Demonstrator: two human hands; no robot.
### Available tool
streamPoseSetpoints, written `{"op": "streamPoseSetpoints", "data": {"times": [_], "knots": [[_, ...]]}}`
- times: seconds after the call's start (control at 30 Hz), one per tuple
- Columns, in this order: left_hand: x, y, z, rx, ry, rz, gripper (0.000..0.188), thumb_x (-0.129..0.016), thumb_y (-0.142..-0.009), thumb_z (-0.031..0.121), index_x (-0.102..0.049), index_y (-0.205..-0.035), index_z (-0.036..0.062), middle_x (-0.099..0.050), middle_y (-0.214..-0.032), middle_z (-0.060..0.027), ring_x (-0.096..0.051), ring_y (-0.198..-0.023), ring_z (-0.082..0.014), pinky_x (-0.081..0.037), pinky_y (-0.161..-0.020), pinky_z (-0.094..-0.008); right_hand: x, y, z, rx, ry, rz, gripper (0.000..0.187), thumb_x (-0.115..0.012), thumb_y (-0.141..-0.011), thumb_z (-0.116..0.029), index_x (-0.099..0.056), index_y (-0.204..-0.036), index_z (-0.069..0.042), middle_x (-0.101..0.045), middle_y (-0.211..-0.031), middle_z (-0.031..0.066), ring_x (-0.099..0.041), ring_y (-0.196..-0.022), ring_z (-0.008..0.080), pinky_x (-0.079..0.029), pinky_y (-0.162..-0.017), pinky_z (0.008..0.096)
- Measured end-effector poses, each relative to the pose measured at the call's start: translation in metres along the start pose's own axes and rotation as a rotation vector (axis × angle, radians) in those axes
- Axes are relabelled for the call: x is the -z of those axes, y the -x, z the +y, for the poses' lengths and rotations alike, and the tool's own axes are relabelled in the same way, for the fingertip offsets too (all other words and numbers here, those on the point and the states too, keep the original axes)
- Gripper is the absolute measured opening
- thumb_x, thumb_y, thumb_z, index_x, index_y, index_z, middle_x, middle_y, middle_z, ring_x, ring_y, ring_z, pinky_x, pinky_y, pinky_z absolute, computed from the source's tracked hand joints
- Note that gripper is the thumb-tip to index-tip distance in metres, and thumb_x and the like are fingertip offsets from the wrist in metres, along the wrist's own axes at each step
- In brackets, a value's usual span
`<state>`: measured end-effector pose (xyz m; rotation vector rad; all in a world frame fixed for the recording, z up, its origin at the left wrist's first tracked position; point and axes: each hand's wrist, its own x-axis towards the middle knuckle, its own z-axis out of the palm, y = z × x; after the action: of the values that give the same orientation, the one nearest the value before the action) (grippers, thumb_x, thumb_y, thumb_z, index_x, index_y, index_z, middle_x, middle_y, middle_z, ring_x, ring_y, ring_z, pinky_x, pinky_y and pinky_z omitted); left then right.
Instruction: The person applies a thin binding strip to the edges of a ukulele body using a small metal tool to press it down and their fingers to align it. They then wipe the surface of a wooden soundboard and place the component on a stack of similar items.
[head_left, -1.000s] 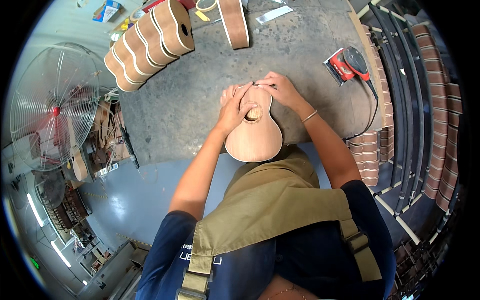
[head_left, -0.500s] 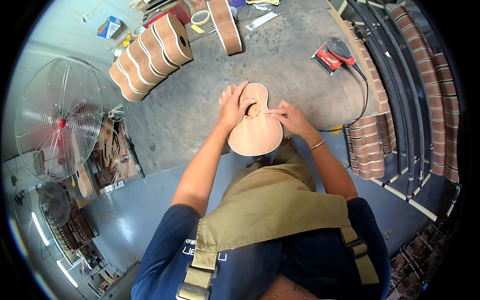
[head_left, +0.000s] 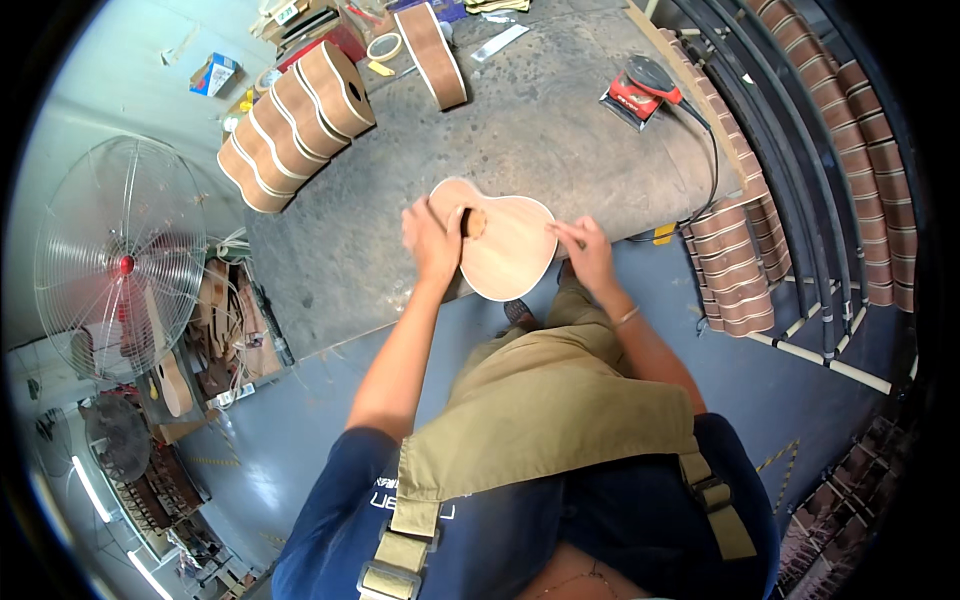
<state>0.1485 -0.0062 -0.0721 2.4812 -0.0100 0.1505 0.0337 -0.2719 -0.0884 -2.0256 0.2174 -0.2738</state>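
Note:
A small pale wooden ukulele body [head_left: 508,246] with a light edge binding and a round soundhole lies tilted at the near edge of the workbench [head_left: 340,250]. My left hand [head_left: 432,240] grips it by the side, with the thumb on the top by the soundhole and the other fingers round the outer edge. At the body's right edge, on the wide lower part, is my right hand [head_left: 587,248], its fingertips pinched together against the binding. Whatever those fingertips hold, if anything, is too small to make out.
Several brown ukulele bodies [head_left: 295,125] stand in a row at the back left, and another body [head_left: 432,55] stands beside them. A red and black sander [head_left: 645,92] with its cable rests at the back right. Racks of bodies [head_left: 735,270] line the right. A fan [head_left: 122,262] stands left.
The ukulele body has turned anticlockwise, its narrow end swinging left. My left hand has shifted left with it, and my right hand has gone from the waist to the wide part's edge.

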Motion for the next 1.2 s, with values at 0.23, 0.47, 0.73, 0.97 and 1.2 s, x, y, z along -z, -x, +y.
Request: {"op": "streamPoseSetpoints", "data": {"times": [0.23, 0.47, 0.73, 0.97, 1.2], "knots": [[0.062, 0.003, -0.005, -0.706, -0.261, -0.253, 0.081, -0.073, -0.095, 0.053, -0.042, -0.166, 0.0271, -0.057, -0.139, -0.0181, -0.054, -0.127, -0.0448, -0.038, -0.113, -0.0578, -0.007, -0.162, 0.004, 0.293, -0.03, -0.692, 0.025, -0.075, -0.099, -0.028, -0.084, -0.116, -0.012, -0.072, -0.099, 0.0132, -0.066, -0.096, 0.0289, -0.052, -0.087, 0.0393], [0.048, 0.011, -0.002, -0.321, -0.044, -0.548, 0.064, -0.07, -0.101, 0.038, -0.05, -0.161, 0.0379, -0.062, -0.099, -0.0127, -0.062, -0.097, -0.0352, -0.052, -0.093, -0.044, -0.045, -0.183, -0.025, 0.352, -0.039, -0.812, 0.024, -0.073, -0.099, -0.028, -0.084, -0.115, -0.013, -0.073, -0.102, 0.0139, -0.066, -0.099, 0.0299, -0.052, -0.09, 0.0388], [0.043, 0.016, -0.001, -0.334, -0.017, -0.476, 0.064, -0.073, -0.098, 0.034, -0.054, -0.159, 0.0364, -0.062, -0.095, -0.0108, -0.063, -0.094, -0.0336, -0.052, -0.09, -0.0451, 0.021, -0.06, 0.002, 0.154, 0.001, -0.355, 0.02, -0.074, -0.099, -0.018, -0.084, -0.115, -0.011, -0.061, -0.089, 0.0076, -0.059, -0.079, 0.0205, -0.048, -0.07, 0.0347], [0.042, 0.014, -0.004, -0.36, -0.05, -0.491, 0.065, -0.068, -0.101, 0.04, -0.046, -0.163, 0.0395, -0.065, -0.105, -0.0125, -0.065, -0.102, -0.037, -0.053, -0.091, -0.0492, -0.015, 0.055, -0.034, 0.033, -0.082, 0.169, 0.018, -0.077, -0.095, -0.008, -0.082, -0.113, -0.005, -0.062, -0.087, 0.0102, -0.061, -0.077, 0.0233, -0.049, -0.068, 0.0349], [0.047, 0.046, 0.055, -0.066, -0.191, -0.429, 0.078, -0.07, -0.098, 0.052, -0.044, -0.166, 0.0244, -0.048, -0.153, -0.0263, -0.05, -0.137, -0.0463, -0.045, -0.109, -0.0562, -0.001, -0.092, 0.008, 0.118, -0.013, -0.178, 0.024, -0.075, -0.099, -0.025, -0.083, -0.116, -0.011, -0.068, -0.092, 0.0125, -0.064, -0.083, 0.0273, -0.051, -0.077, 0.0371]]}}
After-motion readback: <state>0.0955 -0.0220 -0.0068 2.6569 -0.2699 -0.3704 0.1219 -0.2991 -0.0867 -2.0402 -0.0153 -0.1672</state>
